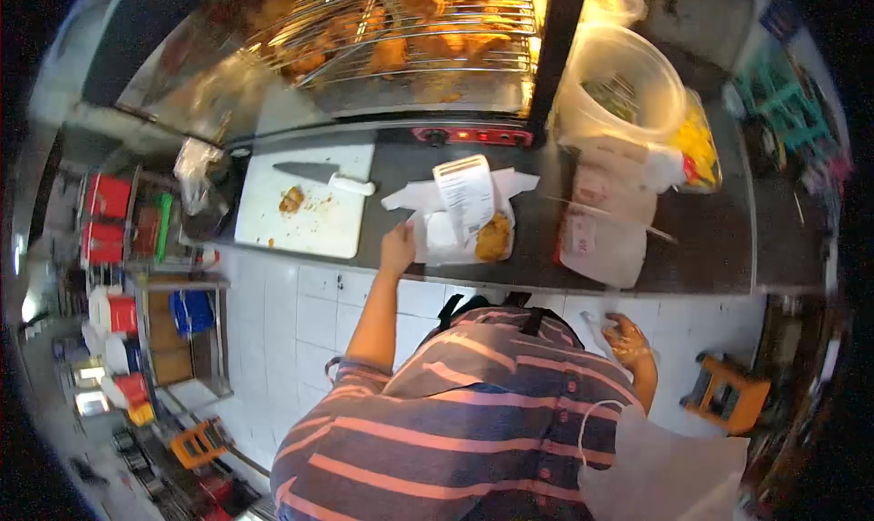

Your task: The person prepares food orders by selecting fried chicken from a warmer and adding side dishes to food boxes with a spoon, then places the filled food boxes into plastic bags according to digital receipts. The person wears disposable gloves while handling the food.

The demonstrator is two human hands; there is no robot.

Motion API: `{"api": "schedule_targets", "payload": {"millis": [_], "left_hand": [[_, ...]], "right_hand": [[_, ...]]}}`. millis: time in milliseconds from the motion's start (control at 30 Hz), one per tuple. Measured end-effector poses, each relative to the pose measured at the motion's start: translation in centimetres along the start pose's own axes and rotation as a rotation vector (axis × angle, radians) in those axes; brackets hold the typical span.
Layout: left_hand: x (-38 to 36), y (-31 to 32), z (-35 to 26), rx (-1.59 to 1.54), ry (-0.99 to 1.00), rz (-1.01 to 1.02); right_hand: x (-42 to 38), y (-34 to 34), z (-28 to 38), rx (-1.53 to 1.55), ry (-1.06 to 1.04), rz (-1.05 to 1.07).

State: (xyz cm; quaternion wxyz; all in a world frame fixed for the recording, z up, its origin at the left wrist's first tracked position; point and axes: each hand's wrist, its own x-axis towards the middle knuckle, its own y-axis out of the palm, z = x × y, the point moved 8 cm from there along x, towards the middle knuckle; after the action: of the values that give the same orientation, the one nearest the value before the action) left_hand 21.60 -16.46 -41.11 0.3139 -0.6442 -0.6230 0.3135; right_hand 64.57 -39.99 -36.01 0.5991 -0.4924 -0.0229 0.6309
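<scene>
My left hand [398,249] is at the left edge of an opened white paper food box [442,252], its fingers closed on the edge. Inside the box lies a piece of fried chicken [492,237], at the right. A printed receipt [466,198] rests across the box and partly covers it. My right hand [628,341] hangs low beside my body, below the counter's front edge. Its fingers are curled against a crumpled piece of clear plastic [597,331].
A white cutting board [314,221] holds a knife [323,175] and a chicken scrap [290,200]. Behind stands a lit warmer [410,93] with fried chicken on racks. To the right are stacked paper packaging [605,221], a stick and a clear tub [669,75].
</scene>
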Motion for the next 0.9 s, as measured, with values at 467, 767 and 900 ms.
{"api": "schedule_targets", "payload": {"millis": [467,767,900], "left_hand": [[-7.3,1.6,-13.5,-0.25,0.13,0.479],[-11.7,17.3,-32.4,-0.256,0.431,0.642],[-14.1,26.9,-39.2,-0.308,0.36,0.631]], "right_hand": [[-9.2,5.3,-5.7,0.151,0.248,-0.052],[-12.2,5.7,-23.3,0.094,0.425,-0.006],[-13.6,2.9,-30.2,0.115,0.48,0.003]]}}
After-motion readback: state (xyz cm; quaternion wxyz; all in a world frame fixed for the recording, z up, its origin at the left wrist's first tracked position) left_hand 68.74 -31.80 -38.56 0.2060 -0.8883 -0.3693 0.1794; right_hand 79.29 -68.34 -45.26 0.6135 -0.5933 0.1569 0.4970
